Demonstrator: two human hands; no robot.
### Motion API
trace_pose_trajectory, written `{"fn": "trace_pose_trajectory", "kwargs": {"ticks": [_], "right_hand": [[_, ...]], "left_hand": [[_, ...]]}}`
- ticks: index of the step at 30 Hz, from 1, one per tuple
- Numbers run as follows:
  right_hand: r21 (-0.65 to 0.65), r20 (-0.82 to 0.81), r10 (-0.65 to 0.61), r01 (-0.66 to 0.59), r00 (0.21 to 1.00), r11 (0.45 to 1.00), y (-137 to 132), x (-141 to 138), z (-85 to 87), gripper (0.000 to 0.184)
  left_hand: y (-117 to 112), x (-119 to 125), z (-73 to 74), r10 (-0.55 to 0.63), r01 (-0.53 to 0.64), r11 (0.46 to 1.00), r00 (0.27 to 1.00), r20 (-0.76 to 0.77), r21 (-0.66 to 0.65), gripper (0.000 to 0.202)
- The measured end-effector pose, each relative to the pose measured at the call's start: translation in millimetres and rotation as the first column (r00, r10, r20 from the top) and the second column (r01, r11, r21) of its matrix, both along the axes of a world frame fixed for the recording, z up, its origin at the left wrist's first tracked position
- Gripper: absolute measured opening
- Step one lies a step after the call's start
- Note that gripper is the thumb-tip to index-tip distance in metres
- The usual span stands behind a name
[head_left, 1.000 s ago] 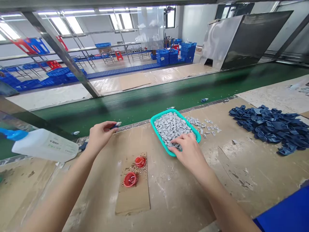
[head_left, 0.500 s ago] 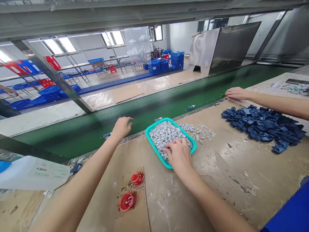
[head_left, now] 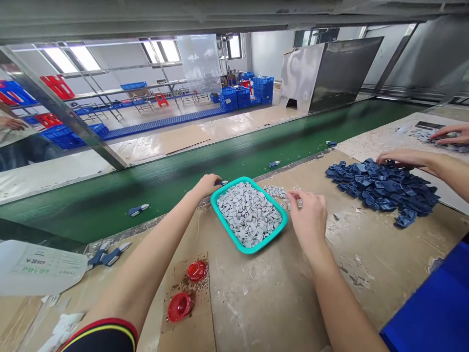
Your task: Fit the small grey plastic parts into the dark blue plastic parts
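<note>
My left hand point(head_left: 208, 186) reaches over the near edge of the green conveyor belt. Its fingers are closed on a dark blue plastic part point(head_left: 219, 182) with a pale grey tip. A turquoise basket point(head_left: 240, 247) of small grey plastic pieces point(head_left: 249, 212) sits between my hands. To its right, my right hand point(head_left: 309, 208) is at the loose grey pieces point(head_left: 275, 191) on the table. Its thumb and fingertips are pinched together, and what they hold, if anything, is hidden.
Other people's hands point(head_left: 406, 157) are at the right, one by a heap of dark blue parts point(head_left: 381, 188). More parts point(head_left: 138, 210) lie on the green belt point(head_left: 176, 171). Two red cups point(head_left: 179, 307) stand on wet cardboard. A white jug point(head_left: 44, 268) lies at left.
My left hand has moved right and closed on a blue part at the belt's edge. My right hand has left the basket for the loose pieces. Parts on the belt have shifted left.
</note>
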State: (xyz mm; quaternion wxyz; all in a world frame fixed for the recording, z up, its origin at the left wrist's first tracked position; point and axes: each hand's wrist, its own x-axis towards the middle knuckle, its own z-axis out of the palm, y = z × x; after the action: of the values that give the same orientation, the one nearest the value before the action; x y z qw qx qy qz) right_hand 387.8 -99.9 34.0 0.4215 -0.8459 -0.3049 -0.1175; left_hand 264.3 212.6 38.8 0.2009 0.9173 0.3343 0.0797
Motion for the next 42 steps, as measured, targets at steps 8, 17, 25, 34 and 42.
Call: {"fn": "trace_pose_trajectory", "kwargs": {"ticks": [8,17,25,34,42], "right_hand": [[-0.076,-0.041,0.477,-0.479,0.878,0.875,23,-47,4.3,0.013],[-0.251,-0.031,0.537,-0.527,0.843,0.812,38,-59,-1.6,0.008],[0.131,-0.266,0.602,-0.59,0.753,0.796,25,-70,6.9,0.011],[0.532,-0.615,0.744,-0.559,0.261,0.636,11,-126,22.1,0.02],[0.536,-0.708,0.691,-0.524,0.147,0.662,21,-168,-4.5,0.024]], "left_hand": [[-54,-74,25.2,0.217,-0.145,0.966,0.906,0.362,-0.215,0.052],[-165,-186,51.3,0.639,-0.051,0.65,0.577,0.509,-0.759,0.04],[-221,-230,33.0,0.814,-0.059,0.503,0.369,0.45,-0.862,0.031],[-252,-234,17.4,0.849,-0.055,0.494,0.246,0.468,-0.868,0.032],[-257,-238,14.4,0.863,-0.042,0.474,0.219,0.455,-0.879,0.032]]}}
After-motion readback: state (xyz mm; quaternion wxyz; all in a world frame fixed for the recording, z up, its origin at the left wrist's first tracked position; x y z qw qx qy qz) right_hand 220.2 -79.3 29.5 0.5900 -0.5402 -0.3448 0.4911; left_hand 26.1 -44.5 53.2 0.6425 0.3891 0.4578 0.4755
